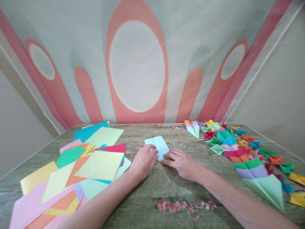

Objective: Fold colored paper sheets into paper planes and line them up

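A pale blue sheet of paper [158,143], partly folded with a centre crease, lies flat on the wooden table [152,187]. My left hand [144,160] rests on its near left edge, fingers curled down onto the paper. My right hand [182,162] lies flat beside it, fingers stretched out and pressing the near right corner of the sheet. Neither hand lifts the paper.
A loose heap of coloured square sheets [78,168] covers the table's left side. Several folded paper shapes [240,146] are spread along the right, with a large mint one [268,187] nearest. A patterned pink and grey cloth [137,63] hangs behind.
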